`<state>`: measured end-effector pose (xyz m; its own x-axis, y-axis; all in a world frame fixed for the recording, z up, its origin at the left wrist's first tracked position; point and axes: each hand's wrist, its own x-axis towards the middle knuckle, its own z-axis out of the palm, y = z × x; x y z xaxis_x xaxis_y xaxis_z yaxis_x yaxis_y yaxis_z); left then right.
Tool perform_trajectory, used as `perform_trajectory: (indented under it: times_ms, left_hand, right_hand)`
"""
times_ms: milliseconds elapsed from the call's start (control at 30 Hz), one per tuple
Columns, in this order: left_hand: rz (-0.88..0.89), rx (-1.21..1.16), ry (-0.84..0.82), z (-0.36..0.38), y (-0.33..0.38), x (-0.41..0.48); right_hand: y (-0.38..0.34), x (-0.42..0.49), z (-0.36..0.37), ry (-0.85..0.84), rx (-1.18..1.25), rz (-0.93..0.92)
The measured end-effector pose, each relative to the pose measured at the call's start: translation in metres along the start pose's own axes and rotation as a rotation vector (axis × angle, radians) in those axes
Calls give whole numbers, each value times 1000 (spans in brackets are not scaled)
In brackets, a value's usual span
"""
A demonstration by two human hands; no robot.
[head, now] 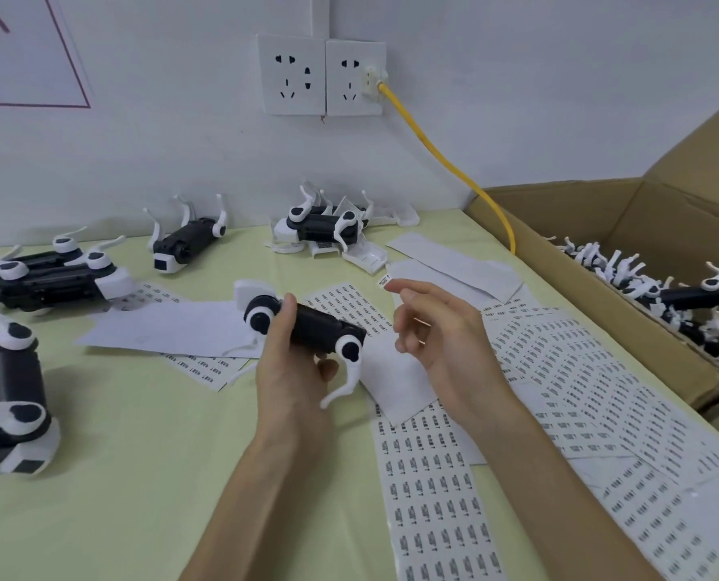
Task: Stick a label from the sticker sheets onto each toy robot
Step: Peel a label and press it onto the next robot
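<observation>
Holding a toy robot [320,325] above the tabletop [140,496], your left grip [290,371] curls round its black body; your right grip [441,329], raised just beside it, pinches one small label [385,281] at its fingertips, over the sticker sheets [580,392].

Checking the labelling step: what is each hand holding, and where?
The left hand grips a toy robot round its black body; the right hand holds one small label by one end at its fingertips.
</observation>
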<state>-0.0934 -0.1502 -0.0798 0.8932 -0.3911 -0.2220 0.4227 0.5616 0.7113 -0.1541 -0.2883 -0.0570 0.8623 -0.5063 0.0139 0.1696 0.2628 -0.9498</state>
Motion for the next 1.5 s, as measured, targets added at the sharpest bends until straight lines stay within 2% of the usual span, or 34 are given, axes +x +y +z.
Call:
perform_trajectory:
  times_ms: [133, 267, 367, 500, 600, 667, 733, 900, 1167, 1500]
  left_hand:
    - [61, -63, -59, 2, -2, -3]
    - [101, -54, -112, 1, -4, -2]
    - [43, -141, -140, -1, -4, -4]
    - [68, -232, -105, -2, -4, -3]
    - [-33, -236, -57, -3, -5, -3]
    - [-89, -218, -106, -2, -2, -7]
    - [-81, -221, -183, -1, 2, -9]
    - [-48, -268, -202, -2, 5, -9]
    - [-85, -59, -180, 0, -1, -12]
    - [-26, -88, -113, -4, -7, -8]
  right_hand:
    - [-1, -4, 3, -128, 51, 39]
    - [3, -8, 11, -105, -106, -112]
    - [5, -11, 17, -137, 8, -105]
    - [9, -19, 25, -261, 288, 60]
    - [18, -29, 35, -382, 434, 224]
    - [25, -34, 42, -407, 449, 290]
    - [30, -38, 45, -402, 456, 334]
    - [32, -37, 47, -329, 521, 395]
    - [32, -38, 47, -274, 554, 396]
    - [33, -39, 49, -246, 580, 404]
